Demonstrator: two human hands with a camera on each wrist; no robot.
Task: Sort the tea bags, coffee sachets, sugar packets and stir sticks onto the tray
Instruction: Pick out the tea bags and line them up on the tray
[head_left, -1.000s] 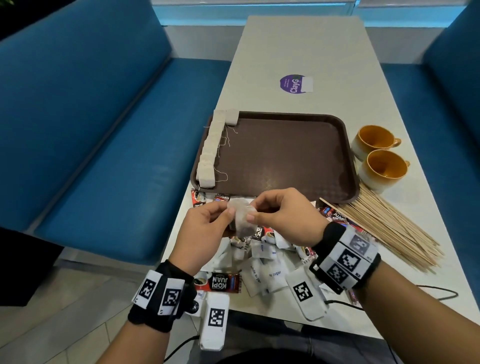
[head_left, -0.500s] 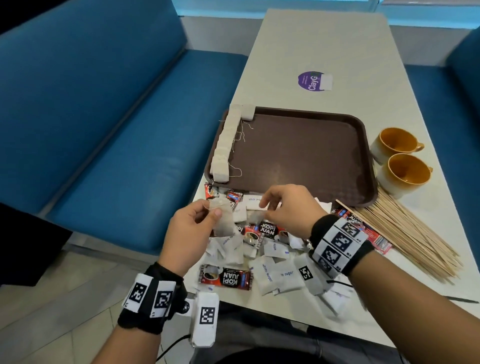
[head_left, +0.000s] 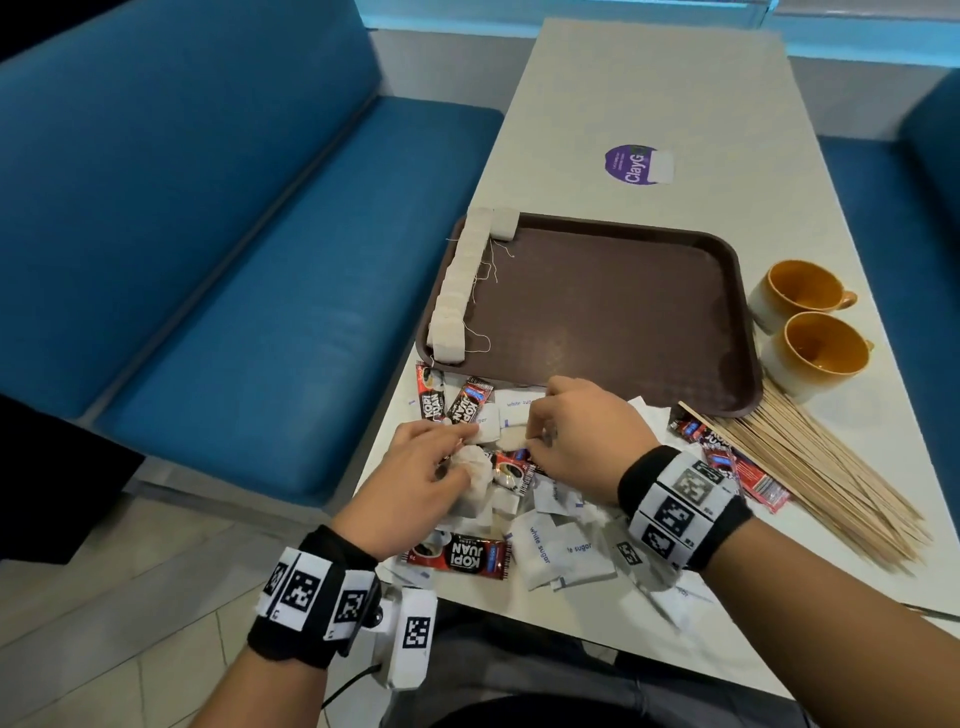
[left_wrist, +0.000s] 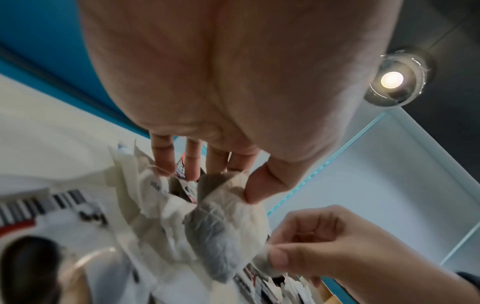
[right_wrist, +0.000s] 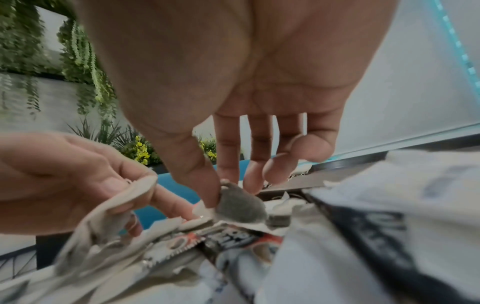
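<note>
My left hand (head_left: 441, 467) pinches a crumpled tea bag (head_left: 475, 486) between thumb and fingers just above the mixed pile; the same tea bag (left_wrist: 226, 230) hangs under the thumb in the left wrist view. My right hand (head_left: 545, 431) reaches into the pile and pinches a second tea bag (right_wrist: 240, 203) between thumb and forefinger. The brown tray (head_left: 623, 312) lies beyond, with a row of tea bags (head_left: 460, 283) along its left rim. Red coffee sachets (head_left: 462, 558) and white sugar packets (head_left: 561, 556) lie jumbled at the near table edge. Stir sticks (head_left: 810, 467) lie fanned out at the right.
Two orange cups (head_left: 815, 327) stand right of the tray. A purple sticker (head_left: 636, 163) marks the far tabletop. Blue bench seats (head_left: 260, 260) flank the table on both sides. The pile reaches the near edge of the table (head_left: 649, 104).
Both hands have dropped from above the pile into it. The left keeps its tea bag; the right let go of it and now pinches another in the pile.
</note>
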